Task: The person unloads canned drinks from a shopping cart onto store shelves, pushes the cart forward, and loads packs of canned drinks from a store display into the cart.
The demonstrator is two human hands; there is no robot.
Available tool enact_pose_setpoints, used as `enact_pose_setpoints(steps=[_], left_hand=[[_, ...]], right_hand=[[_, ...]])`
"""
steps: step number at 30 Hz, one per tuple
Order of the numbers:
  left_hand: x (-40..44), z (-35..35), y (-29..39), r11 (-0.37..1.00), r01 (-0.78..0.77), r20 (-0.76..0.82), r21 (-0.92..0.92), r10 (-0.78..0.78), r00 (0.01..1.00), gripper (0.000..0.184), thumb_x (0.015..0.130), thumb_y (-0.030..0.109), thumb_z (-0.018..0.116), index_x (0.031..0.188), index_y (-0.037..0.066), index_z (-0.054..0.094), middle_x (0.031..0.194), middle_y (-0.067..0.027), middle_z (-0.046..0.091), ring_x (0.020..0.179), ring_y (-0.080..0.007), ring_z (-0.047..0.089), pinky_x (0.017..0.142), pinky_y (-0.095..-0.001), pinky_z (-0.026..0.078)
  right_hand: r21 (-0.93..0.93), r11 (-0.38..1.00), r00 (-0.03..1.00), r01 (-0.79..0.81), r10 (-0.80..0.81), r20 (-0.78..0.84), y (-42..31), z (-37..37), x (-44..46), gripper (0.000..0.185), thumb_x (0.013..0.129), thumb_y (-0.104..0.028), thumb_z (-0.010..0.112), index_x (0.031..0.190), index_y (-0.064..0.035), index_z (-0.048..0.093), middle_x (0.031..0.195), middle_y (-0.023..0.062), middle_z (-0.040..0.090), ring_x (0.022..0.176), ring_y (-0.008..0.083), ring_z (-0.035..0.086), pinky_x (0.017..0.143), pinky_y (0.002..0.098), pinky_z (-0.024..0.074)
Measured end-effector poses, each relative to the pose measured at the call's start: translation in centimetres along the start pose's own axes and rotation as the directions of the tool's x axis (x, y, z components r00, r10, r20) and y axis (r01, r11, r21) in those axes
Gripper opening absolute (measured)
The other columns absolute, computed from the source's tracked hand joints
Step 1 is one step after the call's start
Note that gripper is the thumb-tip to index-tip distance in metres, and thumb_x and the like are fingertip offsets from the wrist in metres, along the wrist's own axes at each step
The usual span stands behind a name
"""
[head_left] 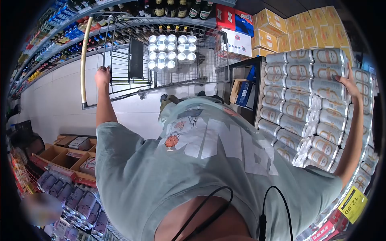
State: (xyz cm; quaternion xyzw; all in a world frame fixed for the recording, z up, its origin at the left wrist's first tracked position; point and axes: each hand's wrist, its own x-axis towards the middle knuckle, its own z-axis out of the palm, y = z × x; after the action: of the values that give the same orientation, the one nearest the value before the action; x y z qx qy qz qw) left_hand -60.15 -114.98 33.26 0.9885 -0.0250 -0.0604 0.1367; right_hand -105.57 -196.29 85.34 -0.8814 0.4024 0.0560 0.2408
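My left hand (103, 76) is closed around a dark metal bar at the handle end of the shopping cart (128, 91). Inside the cart, two shrink-wrapped packs of silver cans (162, 52) stand side by side with their lids up. On my other side, my right hand (350, 85) grips the outer edge of a pack of silver cans (329, 72) at the back of a tall stack. Its thumb lies on the cans' front, and its other fingers reach round the far side, partly hidden. The cans lie on their sides, wrapped in clear film.
Yellow cartons (309, 34) are piled behind the can stack. A white carton (236, 42) stands beside the cart's front end. Bottle shelves (161, 20) run behind the cart. Purple can packs (86, 203) and open cardboard boxes (64, 156) lie at lower left. A yellow price tag (354, 204) hangs at lower right.
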Motion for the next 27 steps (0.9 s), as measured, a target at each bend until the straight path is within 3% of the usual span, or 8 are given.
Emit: enact_pose_setpoints(steps=[2, 6, 8, 12, 13, 17, 21, 27], left_hand=[[0.6, 0.6, -0.5, 1.000, 0.005, -0.033, -0.010, -0.006, 0.999, 0.035, 0.089, 0.039, 0.062, 0.091, 0.004, 0.067, 0.088, -0.0210, 0.070, 0.086, -0.0395, 0.068, 0.078, -0.0480, 0.052], [0.4, 0.3, 0.0, 0.999, -0.010, -0.020, -0.036, 0.010, 1.000, 0.034, 0.090, 0.038, 0.062, 0.093, 0.004, 0.067, 0.088, -0.0209, 0.070, 0.086, -0.0398, 0.068, 0.077, -0.0481, 0.053], [0.4, 0.0, 0.5, 0.999, 0.025, -0.028, -0.043, -0.026, 0.999, 0.033, 0.090, 0.037, 0.062, 0.092, 0.004, 0.067, 0.087, -0.0208, 0.070, 0.085, -0.0398, 0.068, 0.076, -0.0485, 0.053], [0.3, -0.1, 0.8, 0.998, 0.005, -0.043, -0.058, -0.008, 0.999, 0.030, 0.089, 0.034, 0.063, 0.092, 0.004, 0.067, 0.084, -0.0204, 0.070, 0.081, -0.0396, 0.068, 0.074, -0.0482, 0.054], [0.3, 0.3, 0.6, 0.998, -0.011, -0.062, -0.070, 0.006, 0.998, 0.028, 0.088, 0.031, 0.064, 0.091, 0.003, 0.067, 0.082, -0.0209, 0.070, 0.079, -0.0395, 0.068, 0.072, -0.0481, 0.054], [-0.2, -0.2, 1.1, 0.997, -0.002, -0.080, -0.078, -0.004, 0.997, 0.027, 0.087, 0.029, 0.065, 0.089, 0.003, 0.066, 0.082, -0.0210, 0.070, 0.079, -0.0390, 0.069, 0.073, -0.0477, 0.054], [-0.8, 0.1, 1.3, 0.990, 0.000, -0.142, -0.143, -0.021, 0.990, 0.022, 0.083, 0.022, 0.065, 0.090, 0.002, 0.067, 0.080, -0.0202, 0.070, 0.075, -0.0389, 0.069, 0.071, -0.0479, 0.055], [-1.0, -0.4, 1.6, 0.984, 0.027, -0.105, -0.175, -0.046, 0.993, 0.024, 0.082, 0.022, 0.065, 0.095, 0.001, 0.067, 0.079, -0.0220, 0.069, 0.075, -0.0393, 0.069, 0.070, -0.0475, 0.055]], right_hand=[[-0.013, 0.997, 0.995, 0.077, -0.078, -0.059, -0.4, 0.7, 0.0, 0.112, 0.073, -0.018, 0.079, 0.155, -0.0011, 0.003, 0.129, 0.0202, 0.055, 0.107, 0.0246, 0.061, 0.095, 0.0337, 0.0473], [-0.015, 0.995, 0.994, 0.097, -0.097, -0.049, -4.5, 2.7, -1.8, 0.114, 0.067, -0.015, 0.083, 0.155, -0.0009, 0.011, 0.141, 0.0173, 0.047, 0.122, 0.0241, 0.052, 0.101, 0.0321, 0.0425], [-0.131, 0.959, 0.965, 0.250, -0.258, -0.047, -7.4, 3.9, -3.3, 0.111, 0.065, -0.011, 0.082, 0.153, 0.0021, 0.016, 0.133, 0.0192, 0.052, 0.113, 0.0244, 0.058, 0.097, 0.0317, 0.0464], [-0.031, 0.999, 0.996, 0.041, -0.038, 0.082, -16.1, 8.2, -7.9, 0.111, 0.062, -0.011, 0.082, 0.153, -0.0003, 0.020, 0.136, 0.0191, 0.050, 0.116, 0.0244, 0.056, 0.097, 0.0306, 0.0453], [-0.031, 0.991, 0.987, 0.131, -0.127, 0.099, -16.8, 9.7, -8.2, 0.111, 0.062, -0.010, 0.082, 0.153, -0.0006, 0.019, 0.138, 0.0201, 0.048, 0.116, 0.0256, 0.056, 0.099, 0.0321, 0.0440], [-0.027, 1.000, 0.932, 0.012, -0.002, 0.363, -23.2, 17.8, -9.7, 0.118, 0.059, -0.020, 0.084, 0.154, -0.0004, 0.018, 0.144, 0.0228, 0.042, 0.128, 0.0300, 0.047, 0.109, 0.0353, 0.0340], [0.119, 0.976, 0.861, 0.182, -0.217, 0.460, -22.5, 28.1, -6.8, 0.123, 0.055, -0.028, 0.086, 0.152, 0.0037, 0.017, 0.147, 0.0243, 0.039, 0.135, 0.0318, 0.041, 0.112, 0.0353, 0.0305], [0.131, 0.981, 0.896, 0.145, -0.186, 0.404, -19.4, 43.7, -0.1, 0.126, 0.053, -0.038, 0.087, 0.151, 0.0046, 0.021, 0.146, 0.0266, 0.040, 0.138, 0.0313, 0.040, 0.113, 0.0345, 0.0306]])
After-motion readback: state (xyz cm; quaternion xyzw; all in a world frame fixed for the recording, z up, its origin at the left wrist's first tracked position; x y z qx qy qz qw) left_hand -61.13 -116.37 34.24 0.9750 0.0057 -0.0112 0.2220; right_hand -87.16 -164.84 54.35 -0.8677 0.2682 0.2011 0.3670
